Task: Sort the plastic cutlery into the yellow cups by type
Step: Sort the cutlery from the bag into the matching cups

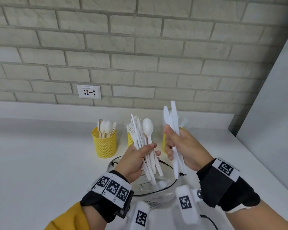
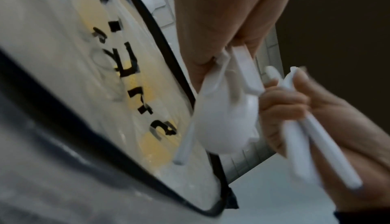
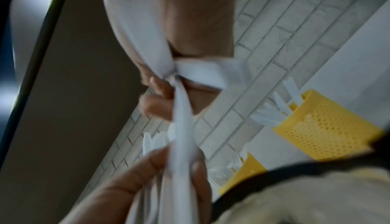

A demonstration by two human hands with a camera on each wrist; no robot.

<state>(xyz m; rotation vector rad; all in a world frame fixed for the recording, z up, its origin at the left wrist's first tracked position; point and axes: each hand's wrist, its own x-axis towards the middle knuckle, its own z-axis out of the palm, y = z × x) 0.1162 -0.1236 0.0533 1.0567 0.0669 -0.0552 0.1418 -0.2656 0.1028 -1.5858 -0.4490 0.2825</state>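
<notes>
Wrist bands with printed markers sit closest in the head view, and just past them both hands hover over a clear bowl [image 1: 123,185] on the white counter [image 1: 40,163]. Fingers of the left hand [image 1: 135,161] curl round a mixed bunch [image 1: 145,146] of forks, knives and one spoon [image 1: 148,126], while the right hand [image 1: 181,146] pinches a bundle of knives [image 1: 174,130], blades up. To do this well, I would square the knife handles first, then lower them together into the right-hand cup, which that hand mostly hides. Spoons already stand in the left yellow cup [image 1: 104,143]. Only the right wrist view shows that right cup [image 3: 329,127] with knives inside, plus the fork cup [image 3: 242,176].
</notes>
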